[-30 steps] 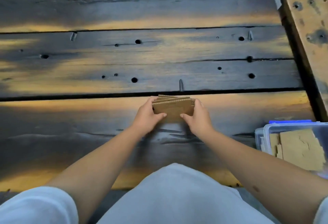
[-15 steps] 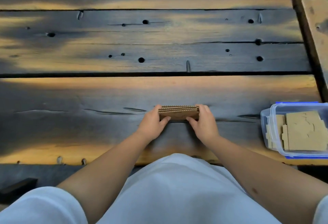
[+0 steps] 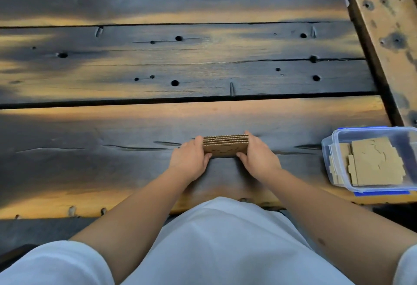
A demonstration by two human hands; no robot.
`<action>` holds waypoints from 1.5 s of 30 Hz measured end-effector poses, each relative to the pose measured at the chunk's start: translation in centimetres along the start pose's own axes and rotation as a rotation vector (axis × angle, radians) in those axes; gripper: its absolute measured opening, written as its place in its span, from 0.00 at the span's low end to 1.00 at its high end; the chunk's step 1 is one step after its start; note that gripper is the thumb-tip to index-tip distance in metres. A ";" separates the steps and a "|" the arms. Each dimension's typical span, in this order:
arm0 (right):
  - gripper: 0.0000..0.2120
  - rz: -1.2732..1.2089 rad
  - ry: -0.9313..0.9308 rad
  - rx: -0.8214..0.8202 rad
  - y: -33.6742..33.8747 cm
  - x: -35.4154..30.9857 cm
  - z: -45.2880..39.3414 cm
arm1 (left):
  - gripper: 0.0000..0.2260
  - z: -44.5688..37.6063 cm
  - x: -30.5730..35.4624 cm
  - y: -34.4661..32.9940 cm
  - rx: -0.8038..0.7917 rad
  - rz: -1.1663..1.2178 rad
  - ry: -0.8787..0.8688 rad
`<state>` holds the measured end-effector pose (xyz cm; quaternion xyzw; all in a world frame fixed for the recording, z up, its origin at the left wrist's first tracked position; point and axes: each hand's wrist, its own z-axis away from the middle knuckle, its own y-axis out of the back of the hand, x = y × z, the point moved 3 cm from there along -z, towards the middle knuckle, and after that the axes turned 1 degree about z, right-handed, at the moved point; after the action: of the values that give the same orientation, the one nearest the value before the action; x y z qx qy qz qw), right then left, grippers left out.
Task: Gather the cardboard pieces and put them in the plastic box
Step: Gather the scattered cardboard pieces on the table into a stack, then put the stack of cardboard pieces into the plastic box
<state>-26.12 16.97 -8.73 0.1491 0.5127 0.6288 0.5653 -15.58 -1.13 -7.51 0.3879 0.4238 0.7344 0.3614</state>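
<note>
I have both hands on a stack of cardboard pieces [image 3: 225, 146] standing on edge on the dark wooden table [image 3: 135, 131], roughly in the middle of the nearest plank. My left hand [image 3: 189, 160] clamps the stack's left end and my right hand [image 3: 259, 158] clamps its right end, so the pieces sit squeezed between the two palms. On each side the fingers curl round the far face while the thumb presses against the near face, low down and close to the table; the fingers of each hand lie pressed together, not spread. Looking down on the top edges between my fingertips, I count several corrugated layers lined up flush, and the near face of the front piece shows a faint jagged cut line. I cannot tell whether the bottom edge of the stack rests on the wood or hangs just above it. Off to the right of my right hand, well apart from the stack, the clear plastic box [image 3: 331, 149] with a blue rim stands open near the table's front edge, and more flat cardboard pieces [image 3: 374, 162] lie inside it. Beyond the box, further from my fingers, a lighter wooden beam [image 3: 388, 36] runs along the table's right side.
</note>
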 end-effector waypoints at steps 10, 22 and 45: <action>0.12 -0.140 0.098 -0.083 2.8 -0.6 -0.9 | 0.14 -0.5 -0.7 1.9 -0.181 0.300 -0.011; 0.02 -0.837 -0.013 -0.125 5.5 -5.1 1.9 | 0.08 2.4 -1.3 7.7 0.009 1.107 0.213; 0.17 -0.778 -0.030 0.041 6.0 -9.8 5.6 | 0.15 5.2 -3.5 10.1 0.084 1.012 0.204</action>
<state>-22.02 12.14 2.39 -0.0361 0.5350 0.3548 0.7659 -11.51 -6.20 2.45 0.4850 0.2450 0.8337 -0.0981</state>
